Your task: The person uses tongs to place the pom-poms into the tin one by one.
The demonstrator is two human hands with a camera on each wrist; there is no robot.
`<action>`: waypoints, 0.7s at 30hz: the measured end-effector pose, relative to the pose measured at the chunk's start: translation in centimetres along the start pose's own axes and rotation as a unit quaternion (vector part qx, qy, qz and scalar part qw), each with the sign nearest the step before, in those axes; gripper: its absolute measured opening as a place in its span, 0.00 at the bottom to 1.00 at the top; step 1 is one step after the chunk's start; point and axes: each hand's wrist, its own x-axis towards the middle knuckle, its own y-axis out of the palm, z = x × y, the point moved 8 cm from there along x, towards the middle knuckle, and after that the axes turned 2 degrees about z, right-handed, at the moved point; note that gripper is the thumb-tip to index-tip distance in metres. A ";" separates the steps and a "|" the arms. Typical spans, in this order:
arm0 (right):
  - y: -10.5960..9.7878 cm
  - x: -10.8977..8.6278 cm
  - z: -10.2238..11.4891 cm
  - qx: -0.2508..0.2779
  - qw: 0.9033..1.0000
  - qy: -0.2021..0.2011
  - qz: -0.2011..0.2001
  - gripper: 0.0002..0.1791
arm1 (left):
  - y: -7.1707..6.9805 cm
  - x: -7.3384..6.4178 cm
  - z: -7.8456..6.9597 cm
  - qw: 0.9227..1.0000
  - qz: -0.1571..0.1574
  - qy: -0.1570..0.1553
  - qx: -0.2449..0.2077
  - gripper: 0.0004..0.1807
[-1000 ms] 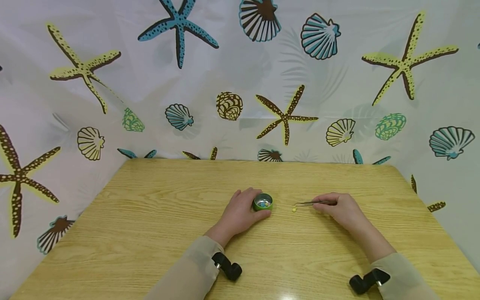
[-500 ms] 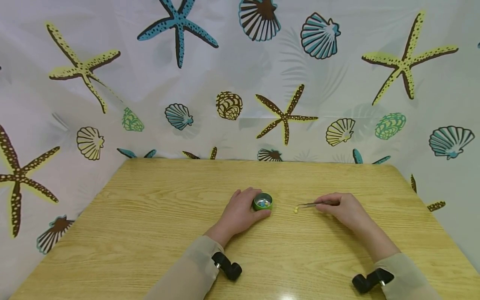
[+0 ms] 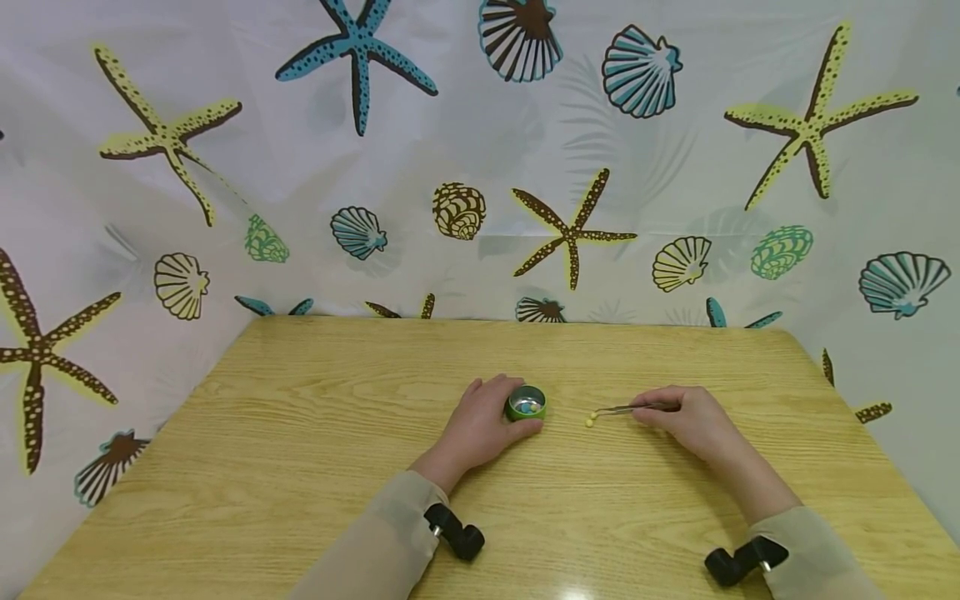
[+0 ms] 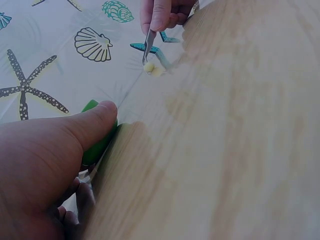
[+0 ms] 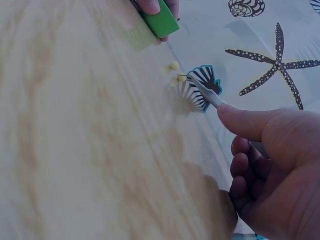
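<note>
My left hand (image 3: 483, 421) grips a small green tin (image 3: 527, 417) by its side, thumb at the near side and fingers around the back. Several small blue, yellow and pinkish balls lie at its silvery bottom. Tweezers with a bent tip (image 3: 626, 409) are pinched between the thumb and fingers of my right hand (image 3: 690, 421). Their tip meets one small yellow ball (image 5: 181, 78), right of the tin. A second yellow ball (image 5: 174, 65) sits close beside it, nearer the tin. In the left wrist view the balls overlap.
Both hands work over a wooden table (image 3: 337, 400), with bare wood around the tin and tweezers. A white cloth (image 3: 465, 125) printed with starfish and shells hangs behind it and at the sides. Each sleeve carries a black wrist mount (image 3: 457, 533).
My right hand and the tweezers have shifted slightly right, and two yellow balls now show apart at the tip. The left hand and tin have stayed in place.
</note>
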 end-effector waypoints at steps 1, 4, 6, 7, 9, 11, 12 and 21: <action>0.0 0.0 0.0 -0.001 1.000 0.000 -0.001 0.15 | 0.0 0.0 0.0 1.000 0.000 0.000 0.000 0.38; -0.1 0.0 0.1 -0.003 1.000 0.000 -0.004 0.16 | 0.1 0.0 0.1 1.000 0.000 -0.001 0.001 0.38; -0.1 0.0 0.1 0.000 1.000 0.001 -0.006 0.17 | 0.1 0.1 0.1 1.000 0.000 -0.002 0.001 0.38; -0.1 0.0 0.2 0.001 1.000 0.000 -0.009 0.17 | 0.0 0.1 0.1 1.000 0.000 -0.001 0.001 0.38; -0.1 0.0 0.2 0.008 1.000 -0.001 -0.015 0.18 | 0.0 0.1 0.0 1.000 0.000 -0.001 0.000 0.38; -0.2 0.0 0.3 0.019 1.000 -0.002 -0.020 0.18 | 0.0 0.1 0.0 1.000 0.000 0.001 0.000 0.37; -0.2 0.0 0.4 0.026 0.999 -0.001 -0.022 0.19 | 0.1 0.1 0.0 1.000 0.000 0.002 0.001 0.37; 0.1 0.4 2.2 0.048 0.999 -0.009 -0.020 0.20 | 0.3 0.1 0.4 1.000 -0.002 0.000 0.005 0.37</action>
